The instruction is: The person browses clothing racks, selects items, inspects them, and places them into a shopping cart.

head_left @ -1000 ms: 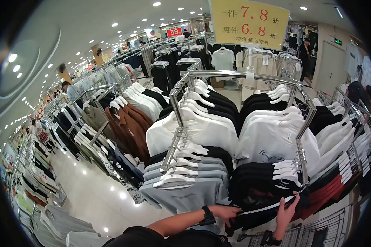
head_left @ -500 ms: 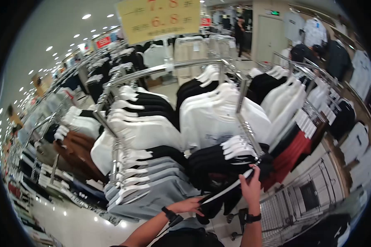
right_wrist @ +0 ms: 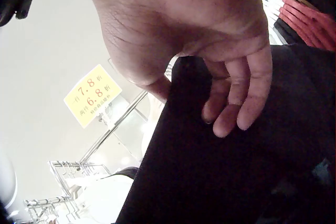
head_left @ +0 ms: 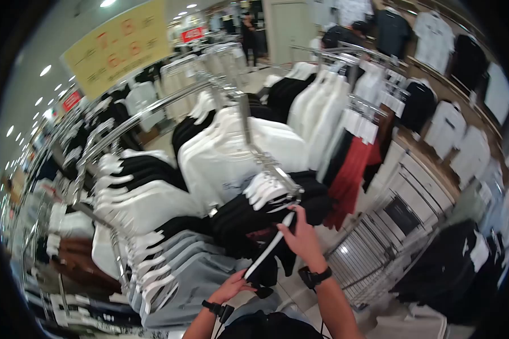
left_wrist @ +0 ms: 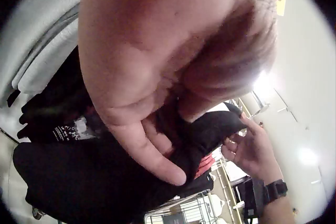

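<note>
A black shirt (head_left: 287, 261) with a white band (head_left: 266, 252) along its upper edge stretches between my two hands at the front of the rack. My left hand (head_left: 230, 287) pinches its lower end, and in the left wrist view the fingers curl round the dark cloth (left_wrist: 84, 176). Higher up, close under the rail's end, my right hand (head_left: 304, 240) grips the other end. In the right wrist view the thumb is behind the black cloth (right_wrist: 210, 182) and the fingers bend over its front. Black shirts on white hangers (head_left: 266, 192) hang just behind.
Grey shirts (head_left: 201, 277) hang at the left, white shirts (head_left: 218, 169) behind. A metal shopping cart (head_left: 373, 254) stands at the right, near red garments (head_left: 350, 175). A yellow sign (head_left: 119, 48) rises over the chrome rail (head_left: 147, 113).
The head view has turned right, so rack and sign shift left and more of the cart and wall shows. Both hands keep hold of the black shirt, whose white band now slants more steeply.
</note>
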Motion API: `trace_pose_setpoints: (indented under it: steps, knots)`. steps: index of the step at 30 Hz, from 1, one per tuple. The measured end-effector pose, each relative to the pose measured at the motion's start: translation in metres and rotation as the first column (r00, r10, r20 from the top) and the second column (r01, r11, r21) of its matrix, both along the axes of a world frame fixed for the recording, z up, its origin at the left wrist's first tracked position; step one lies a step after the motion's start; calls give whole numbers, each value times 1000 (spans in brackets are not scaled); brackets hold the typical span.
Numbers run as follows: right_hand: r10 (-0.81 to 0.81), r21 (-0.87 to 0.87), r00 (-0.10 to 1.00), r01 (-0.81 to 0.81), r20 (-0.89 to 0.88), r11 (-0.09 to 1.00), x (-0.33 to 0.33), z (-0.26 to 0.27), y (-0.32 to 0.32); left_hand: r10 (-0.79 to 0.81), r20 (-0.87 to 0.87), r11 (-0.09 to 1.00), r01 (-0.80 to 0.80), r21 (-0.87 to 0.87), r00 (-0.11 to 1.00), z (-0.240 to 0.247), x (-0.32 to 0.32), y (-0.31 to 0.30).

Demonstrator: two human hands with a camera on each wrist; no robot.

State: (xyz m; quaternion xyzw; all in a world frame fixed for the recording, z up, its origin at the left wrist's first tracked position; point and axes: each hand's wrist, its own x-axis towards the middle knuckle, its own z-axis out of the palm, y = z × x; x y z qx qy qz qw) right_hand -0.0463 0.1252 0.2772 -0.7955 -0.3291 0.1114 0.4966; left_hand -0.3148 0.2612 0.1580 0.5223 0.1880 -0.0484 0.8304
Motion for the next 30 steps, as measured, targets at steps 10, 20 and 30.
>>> trace_pose_setpoints:
  steps: [10, 20, 30]
  knots:
    - [5, -59, 1000, -4, 8, 998, -3, 5, -6, 256, -32, 947, -244, 208, 966, -39, 7, -23]
    - [3, -155, 990, 19, 139, 988, 10, 4, -20, 382, -88, 888, -339, 312, 920, -24, 26, -39]
    - [-24, -173, 994, 5, -109, 985, 42, -58, -60, 411, -132, 888, -363, 280, 902, 11, 42, -63]
